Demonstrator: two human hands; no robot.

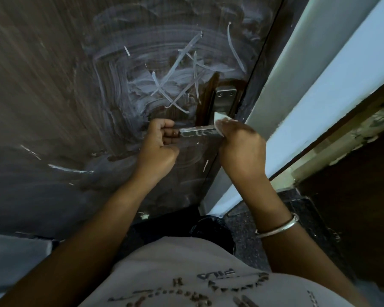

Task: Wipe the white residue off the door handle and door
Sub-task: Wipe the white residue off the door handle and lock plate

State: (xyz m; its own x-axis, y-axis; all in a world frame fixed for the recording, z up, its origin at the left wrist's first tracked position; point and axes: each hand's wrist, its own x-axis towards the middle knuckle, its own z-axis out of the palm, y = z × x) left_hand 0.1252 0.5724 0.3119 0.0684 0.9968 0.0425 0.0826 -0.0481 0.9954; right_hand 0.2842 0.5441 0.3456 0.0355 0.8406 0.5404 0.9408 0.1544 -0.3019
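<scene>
On the dark door [64, 96], the rigid, slick lever handle [197, 131] is gripped at its free end by the left hand [159, 147] while a soft white wipe [220, 118] is pinched by the right hand [242, 147] near the backplate [224, 100].

**What I cannot make out**

My left hand [159, 147] covers the free end of the door handle [197, 132]. My right hand [239, 142] hides most of the white cloth [221, 118] and the lower backplate [224, 99]. The door [53, 85] runs past the frame's top and left edges, its left side blurred.
</scene>
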